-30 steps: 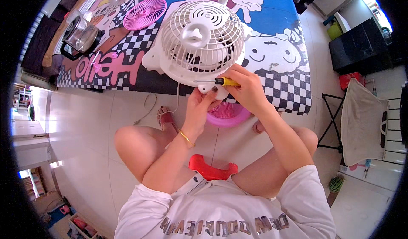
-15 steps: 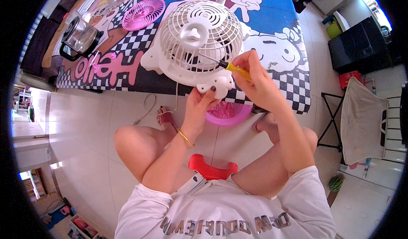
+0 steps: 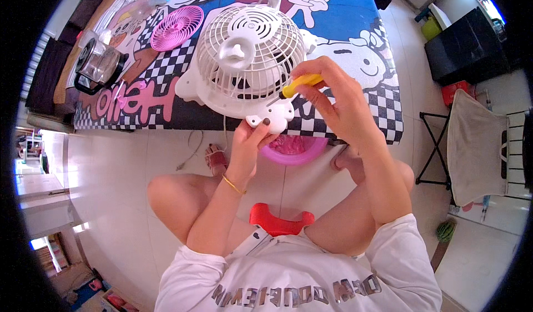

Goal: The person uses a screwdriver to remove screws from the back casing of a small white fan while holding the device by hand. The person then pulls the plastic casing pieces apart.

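Pale tiled floor (image 3: pixel 125 201) all around, and on it a table (image 3: pixel 336 26) under a cartoon-print cloth with blue fields and black-and-white checks. Off to the right, a black cabinet (image 3: pixel 466 51) and, nearer, a beige folding chair (image 3: pixel 474 151). At the near side of the tabletop, a white caged electric fan (image 3: pixel 237 56), ribbed dome and centre knob upward. Beneath the table edge, a pink plastic basin (image 3: pixel 294 158); closer in, between the thighs, a red plastic stool (image 3: pixel 281 221). Left of the fan, a clear jug (image 3: pixel 100 66) with a black handle and a pink spiral-ribbed fan grille (image 3: pixel 176 29). In the right hand (image 3: pixel 340 95), curled closed, the yellow handle of a screwdriver (image 3: pixel 295 86), shaft slanting down and leftward. Under the left hand (image 3: pixel 247 141), in a narrow pinch with thumb on top, the lobed foot (image 3: pixel 277 117) at the near edge of the fan. Near the tip, small holes in that foot; impossible to tell contact from a slight gap. Apparently at the stage of turning a screw there, whether in or out unclear. For the next move, probably a need for a firmly braced foot and a tip squarely seated before any twist.
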A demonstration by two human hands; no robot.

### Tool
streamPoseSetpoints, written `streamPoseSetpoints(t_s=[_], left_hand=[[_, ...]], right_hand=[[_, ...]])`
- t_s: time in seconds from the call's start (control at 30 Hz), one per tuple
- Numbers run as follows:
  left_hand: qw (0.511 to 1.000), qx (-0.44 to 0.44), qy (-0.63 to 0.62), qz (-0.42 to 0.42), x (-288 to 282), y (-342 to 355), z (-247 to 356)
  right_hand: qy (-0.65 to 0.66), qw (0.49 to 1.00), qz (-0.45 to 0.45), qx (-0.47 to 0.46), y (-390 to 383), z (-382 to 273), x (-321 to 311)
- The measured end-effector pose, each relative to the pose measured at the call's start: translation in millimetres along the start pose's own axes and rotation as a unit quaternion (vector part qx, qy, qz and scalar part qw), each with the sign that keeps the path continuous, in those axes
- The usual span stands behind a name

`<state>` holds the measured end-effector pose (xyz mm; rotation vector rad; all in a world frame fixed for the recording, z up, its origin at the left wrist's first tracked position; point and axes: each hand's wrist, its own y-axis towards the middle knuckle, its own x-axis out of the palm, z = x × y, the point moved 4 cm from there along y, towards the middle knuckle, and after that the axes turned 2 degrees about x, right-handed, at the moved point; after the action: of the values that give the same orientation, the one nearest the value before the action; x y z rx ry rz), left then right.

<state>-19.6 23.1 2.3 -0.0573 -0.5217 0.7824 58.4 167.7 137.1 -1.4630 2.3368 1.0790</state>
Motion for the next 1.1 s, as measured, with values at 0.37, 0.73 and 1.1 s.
streamPoseSetpoints(t_s=[0.37,0.73,1.1], left_hand=[[1.000,-0.003,0.003,0.010,2,-4,7],[1.000,0.001,-0.008,-0.003,3,-4,8],[1.000,-0.010,-0.020,-0.008,-4,-3,3]], right_hand=[[-0.043,0.997,-0.055,0.011,2,-5,13],[-0.136,0.987,-0.089,-0.013,11,-22,20],[-0.152,0.973,-0.150,-0.084,22,-27,30]])
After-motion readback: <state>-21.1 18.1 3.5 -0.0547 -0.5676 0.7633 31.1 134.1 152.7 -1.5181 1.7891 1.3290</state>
